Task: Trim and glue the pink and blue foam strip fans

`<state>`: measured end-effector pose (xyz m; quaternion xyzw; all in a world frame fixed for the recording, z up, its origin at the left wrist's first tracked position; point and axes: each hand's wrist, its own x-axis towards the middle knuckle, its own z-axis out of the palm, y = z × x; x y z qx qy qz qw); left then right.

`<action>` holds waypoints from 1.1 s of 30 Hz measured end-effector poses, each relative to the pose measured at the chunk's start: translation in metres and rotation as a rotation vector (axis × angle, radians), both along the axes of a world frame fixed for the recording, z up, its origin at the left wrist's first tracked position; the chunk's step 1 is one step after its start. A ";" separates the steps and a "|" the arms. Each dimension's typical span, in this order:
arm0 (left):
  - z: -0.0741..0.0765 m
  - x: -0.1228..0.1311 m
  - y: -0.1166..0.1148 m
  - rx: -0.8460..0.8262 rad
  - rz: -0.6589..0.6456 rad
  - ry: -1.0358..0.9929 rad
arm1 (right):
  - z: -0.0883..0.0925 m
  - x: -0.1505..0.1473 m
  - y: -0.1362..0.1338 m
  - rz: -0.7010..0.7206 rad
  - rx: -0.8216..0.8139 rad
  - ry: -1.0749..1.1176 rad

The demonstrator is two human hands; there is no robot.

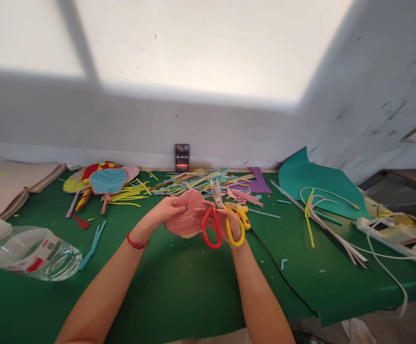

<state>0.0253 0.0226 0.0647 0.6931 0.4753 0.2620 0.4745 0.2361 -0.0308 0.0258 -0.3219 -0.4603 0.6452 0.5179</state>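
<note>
My left hand (169, 210) pinches the left edge of a round pink piece (190, 215) covered in fine parallel strips. Scissors (213, 224) with one red and one yellow handle are in my right hand (229, 223), blades pointing up and away. The fingers of that hand reach behind the handles to the right edge of the pink piece. Just beyond it lies a yellow glue gun (242, 213), partly hidden by the scissors. Behind the pink piece, thin coloured strips (208, 179) are heaped on the green tabletop (179, 291).
Left of my hands are round coloured pieces on stalks (108, 180), a large clear bottle (32, 251) on its side and blue strips (93, 246). A phone (181, 157) leans on the wall. To the right are a teal sheet (319, 184) and a power strip (394, 239) with trailing cables.
</note>
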 end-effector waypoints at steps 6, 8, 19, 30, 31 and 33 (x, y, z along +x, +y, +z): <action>0.010 -0.004 -0.006 -0.059 -0.040 0.006 | -0.007 -0.010 0.011 -0.298 0.128 0.181; 0.013 -0.004 -0.008 -0.085 -0.055 0.017 | -0.009 -0.004 0.016 -0.380 0.121 0.212; 0.011 -0.006 -0.006 -0.161 -0.124 -0.058 | -0.020 0.009 0.020 -0.655 0.232 -0.217; 0.013 0.007 -0.011 -0.103 -0.158 -0.054 | -0.009 -0.001 0.004 -0.275 0.163 -0.269; 0.013 0.008 -0.011 -0.064 -0.150 -0.063 | -0.008 -0.002 0.004 -0.275 0.159 -0.274; 0.011 0.008 -0.009 0.000 -0.142 -0.099 | -0.008 -0.003 0.004 -0.270 0.148 -0.281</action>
